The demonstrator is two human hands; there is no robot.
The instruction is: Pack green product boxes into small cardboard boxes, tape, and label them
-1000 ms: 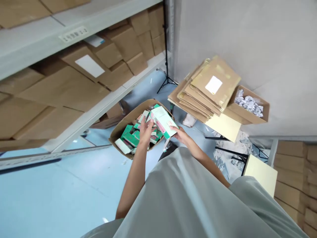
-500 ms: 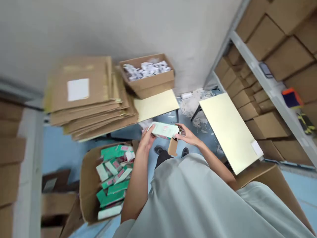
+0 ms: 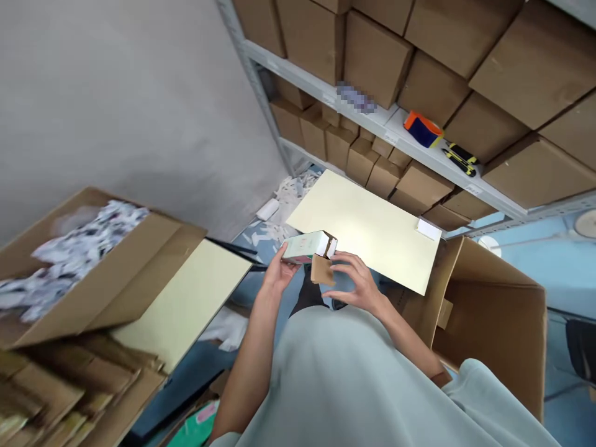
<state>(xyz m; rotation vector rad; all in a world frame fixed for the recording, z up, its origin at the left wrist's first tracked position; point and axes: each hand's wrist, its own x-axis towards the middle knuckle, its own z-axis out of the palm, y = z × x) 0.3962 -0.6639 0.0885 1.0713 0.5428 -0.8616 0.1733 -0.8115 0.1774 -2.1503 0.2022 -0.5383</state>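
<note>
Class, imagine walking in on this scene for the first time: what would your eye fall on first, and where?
Probably the small pale box near the middle, held in the left hand, its flap hanging open beside the right hand's curved fingers. Next, perhaps, the carton of crumpled white scraps at left, then the bright orange-and-blue object on the upper-right shelf.

left fingers (image 3: 280, 256): hold pale carton (image 3: 300, 246) | right fingers (image 3: 348, 257): parted beside brown flap (image 3: 321, 270)

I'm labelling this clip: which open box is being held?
The small pale box in the left hand, its brown flap hanging. The carton of crumpled scraps and the large carton at right stand unheld.
</note>
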